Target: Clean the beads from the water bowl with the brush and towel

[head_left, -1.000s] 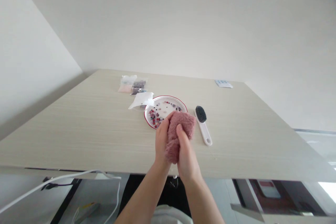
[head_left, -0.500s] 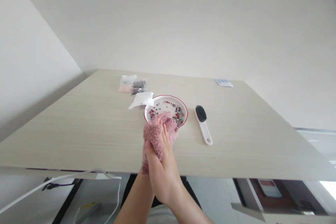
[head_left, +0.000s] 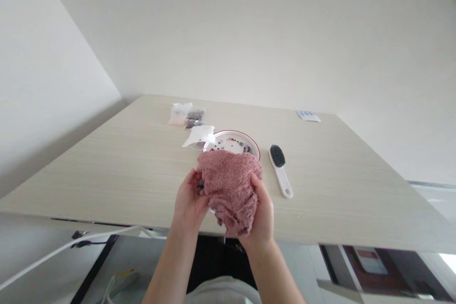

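A fluffy pink cloth (head_left: pixel 230 185) is held up over the near edge of the table, bunched and partly spread. My left hand (head_left: pixel 189 202) grips its left side, fingers curled, with something dark and small at the fingertips. My right hand (head_left: pixel 262 209) clasps the cloth's right side from below, thumb on top. Just behind the cloth sits a white plate with a red rim (head_left: pixel 253 145) holding several small coloured beads; the cloth hides its near half.
A white brush with dark bristles (head_left: pixel 280 171) lies right of the plate. A white packet (head_left: pixel 198 136) and small bead bags (head_left: pixel 188 116) lie behind left. A small card (head_left: pixel 308 115) is at the far right. A white cable (head_left: pixel 64 248) hangs below the wooden table (head_left: pixel 117 166).
The cloth has gone from a tight bundle pressed between both hands to a wider, looser spread. My hands have moved apart, one to each side of it.
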Available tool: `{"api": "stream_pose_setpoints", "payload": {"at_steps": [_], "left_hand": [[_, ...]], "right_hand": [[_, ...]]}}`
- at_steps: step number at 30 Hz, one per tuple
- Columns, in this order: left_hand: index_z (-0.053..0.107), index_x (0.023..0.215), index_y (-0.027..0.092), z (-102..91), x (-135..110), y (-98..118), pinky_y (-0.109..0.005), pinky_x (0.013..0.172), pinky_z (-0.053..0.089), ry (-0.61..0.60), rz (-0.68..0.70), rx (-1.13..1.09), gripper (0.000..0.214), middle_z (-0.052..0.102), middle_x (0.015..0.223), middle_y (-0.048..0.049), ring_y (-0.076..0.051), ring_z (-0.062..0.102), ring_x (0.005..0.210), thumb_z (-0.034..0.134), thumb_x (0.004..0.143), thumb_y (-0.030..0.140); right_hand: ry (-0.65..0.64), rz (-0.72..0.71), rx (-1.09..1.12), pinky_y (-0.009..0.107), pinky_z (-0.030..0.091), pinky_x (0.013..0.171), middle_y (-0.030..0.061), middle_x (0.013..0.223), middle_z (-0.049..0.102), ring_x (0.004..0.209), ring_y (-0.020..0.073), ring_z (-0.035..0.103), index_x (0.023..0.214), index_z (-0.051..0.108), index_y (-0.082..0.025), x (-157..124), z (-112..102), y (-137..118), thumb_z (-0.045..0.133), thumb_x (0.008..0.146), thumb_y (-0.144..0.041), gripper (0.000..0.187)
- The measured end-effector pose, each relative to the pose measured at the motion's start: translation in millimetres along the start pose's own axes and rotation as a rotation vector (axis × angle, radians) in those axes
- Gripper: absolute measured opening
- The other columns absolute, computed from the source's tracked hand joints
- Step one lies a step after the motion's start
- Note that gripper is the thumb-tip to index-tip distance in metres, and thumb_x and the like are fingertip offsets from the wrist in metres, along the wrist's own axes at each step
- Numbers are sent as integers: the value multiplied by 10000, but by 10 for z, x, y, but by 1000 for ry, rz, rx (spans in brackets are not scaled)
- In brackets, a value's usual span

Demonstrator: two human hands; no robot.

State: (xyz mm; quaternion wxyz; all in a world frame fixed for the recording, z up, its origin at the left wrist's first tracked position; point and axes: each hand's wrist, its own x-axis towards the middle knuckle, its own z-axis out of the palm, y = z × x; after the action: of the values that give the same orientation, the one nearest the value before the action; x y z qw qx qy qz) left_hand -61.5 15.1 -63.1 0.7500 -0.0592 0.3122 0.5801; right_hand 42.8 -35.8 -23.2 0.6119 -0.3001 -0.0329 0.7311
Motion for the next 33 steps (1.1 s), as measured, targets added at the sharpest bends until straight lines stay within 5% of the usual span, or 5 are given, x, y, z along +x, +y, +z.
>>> {"api": "stream_pose_setpoints", "payload": {"at_steps": [7, 14, 22, 27, 33], "left_hand": [[314, 532, 175, -60, -152, 168, -137, 249, 171, -132, 76, -145, 360, 325, 419, 70, -15, 248, 265, 265, 888, 167], [276, 504, 178, -103, -233, 308, -167, 268, 162, -119, 263, -81, 340, 279, 405, 68, -36, 225, 277, 338, 837, 156], [287, 510, 178, -185, -207, 274, -160, 274, 181, -131, 185, -103, 335, 291, 423, 66, -38, 247, 286, 328, 842, 158], [337, 543, 166, -171, -155, 221, -132, 282, 224, -123, 135, -150, 321, 323, 465, 60, -22, 278, 315, 294, 860, 145], [445, 702, 112, -106, -63, 162, -142, 467, 456, 80, -13, -214, 228, 470, 653, -22, -57, 507, 563, 289, 869, 103]], "right_hand": [[23, 68, -21, 357, 532, 617, 86, 799, 688, 756, 234, 646, 831, 624, -134, 96, -173, -121, 484, 725, -357, 284], [132, 79, -382, 325, 491, 736, 42, 751, 686, 807, 216, 641, 876, 617, -152, 122, -482, 89, 562, 701, -358, 276], [316, -551, -1669, 358, 440, 737, 83, 820, 644, 832, 244, 589, 972, 575, -171, 115, -1051, -79, 403, 797, -264, 262], [545, -898, -2137, 474, 402, 807, 152, 1160, 523, 1039, 317, 463, 1175, 492, -157, 30, -1050, -230, 470, 785, -235, 399], [-6, -745, -2270, 447, 371, 917, 77, 1298, 452, 1179, 289, 386, 1235, 471, -254, -78, -870, 53, 430, 842, -348, 406]]}}
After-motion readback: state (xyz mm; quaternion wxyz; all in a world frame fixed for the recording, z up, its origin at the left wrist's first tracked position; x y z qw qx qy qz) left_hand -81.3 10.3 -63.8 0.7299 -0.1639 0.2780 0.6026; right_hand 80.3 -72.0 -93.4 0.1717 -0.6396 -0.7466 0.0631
